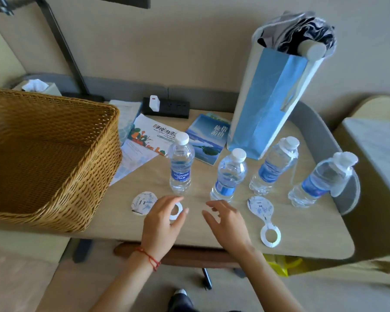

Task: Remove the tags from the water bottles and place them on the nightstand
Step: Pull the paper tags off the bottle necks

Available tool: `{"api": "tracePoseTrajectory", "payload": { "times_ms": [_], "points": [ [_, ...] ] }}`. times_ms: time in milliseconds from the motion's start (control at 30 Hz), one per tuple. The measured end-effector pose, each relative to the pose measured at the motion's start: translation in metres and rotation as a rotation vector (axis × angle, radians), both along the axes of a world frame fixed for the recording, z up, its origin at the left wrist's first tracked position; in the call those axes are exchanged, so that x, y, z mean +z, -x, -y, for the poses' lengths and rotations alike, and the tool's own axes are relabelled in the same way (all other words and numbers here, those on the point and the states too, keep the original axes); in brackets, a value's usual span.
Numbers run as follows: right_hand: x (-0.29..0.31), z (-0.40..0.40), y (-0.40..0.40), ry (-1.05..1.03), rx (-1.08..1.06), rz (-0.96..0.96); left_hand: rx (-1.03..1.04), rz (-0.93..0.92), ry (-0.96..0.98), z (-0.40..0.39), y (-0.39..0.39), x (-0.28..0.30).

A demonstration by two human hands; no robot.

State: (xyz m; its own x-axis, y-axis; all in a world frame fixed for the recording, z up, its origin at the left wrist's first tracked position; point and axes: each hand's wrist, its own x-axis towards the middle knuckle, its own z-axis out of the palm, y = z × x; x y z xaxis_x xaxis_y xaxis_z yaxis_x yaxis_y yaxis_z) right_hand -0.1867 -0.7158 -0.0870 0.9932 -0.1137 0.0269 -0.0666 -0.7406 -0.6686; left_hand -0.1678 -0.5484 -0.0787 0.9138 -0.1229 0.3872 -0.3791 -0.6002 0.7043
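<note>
Four water bottles stand in a row on the worktop [302, 239]: the first bottle [181, 163] and second bottle [230, 174] show bare necks, while the third bottle [274, 165] and fourth bottle [322, 179] each seem to wear a paper tag under the cap. One removed tag [263, 218] lies flat in front of the second and third bottles, its ring end toward the near edge. Another tag [142, 202] lies by the left hand [161, 224], whose fingers [178, 216] are spread apart over its ring end, touching or just above it; I cannot tell which. The right hand [226, 219] hovers beside it, fingers loosely apart and holding nothing. By my reading, half the job is done. The risks ahead come from the bottles standing close together: reaching past the second for the third could tip one, and the fourth stands near the worktop's right edge, so a sideways tug could send it off. Pulling a ring without steadying the bottle, or forcing it over the cap, could tear the thin paper. The wicker basket [54, 158] crowds the left side, leaving little room there.
</note>
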Motion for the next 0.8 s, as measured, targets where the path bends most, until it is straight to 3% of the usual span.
{"api": "tracePoseTrajectory", "payload": {
  "times_ms": [467, 800],
  "points": [
    [0.037, 0.192, 0.090, 0.071, -0.288, 0.160, -0.201, 0.083, 0.010, 0.184, 0.054, 0.015],
    [0.060, 0.277, 0.094, -0.057, -0.360, 0.241, -0.251, 0.110, 0.057, 0.270, 0.058, 0.037]
  ]
}}
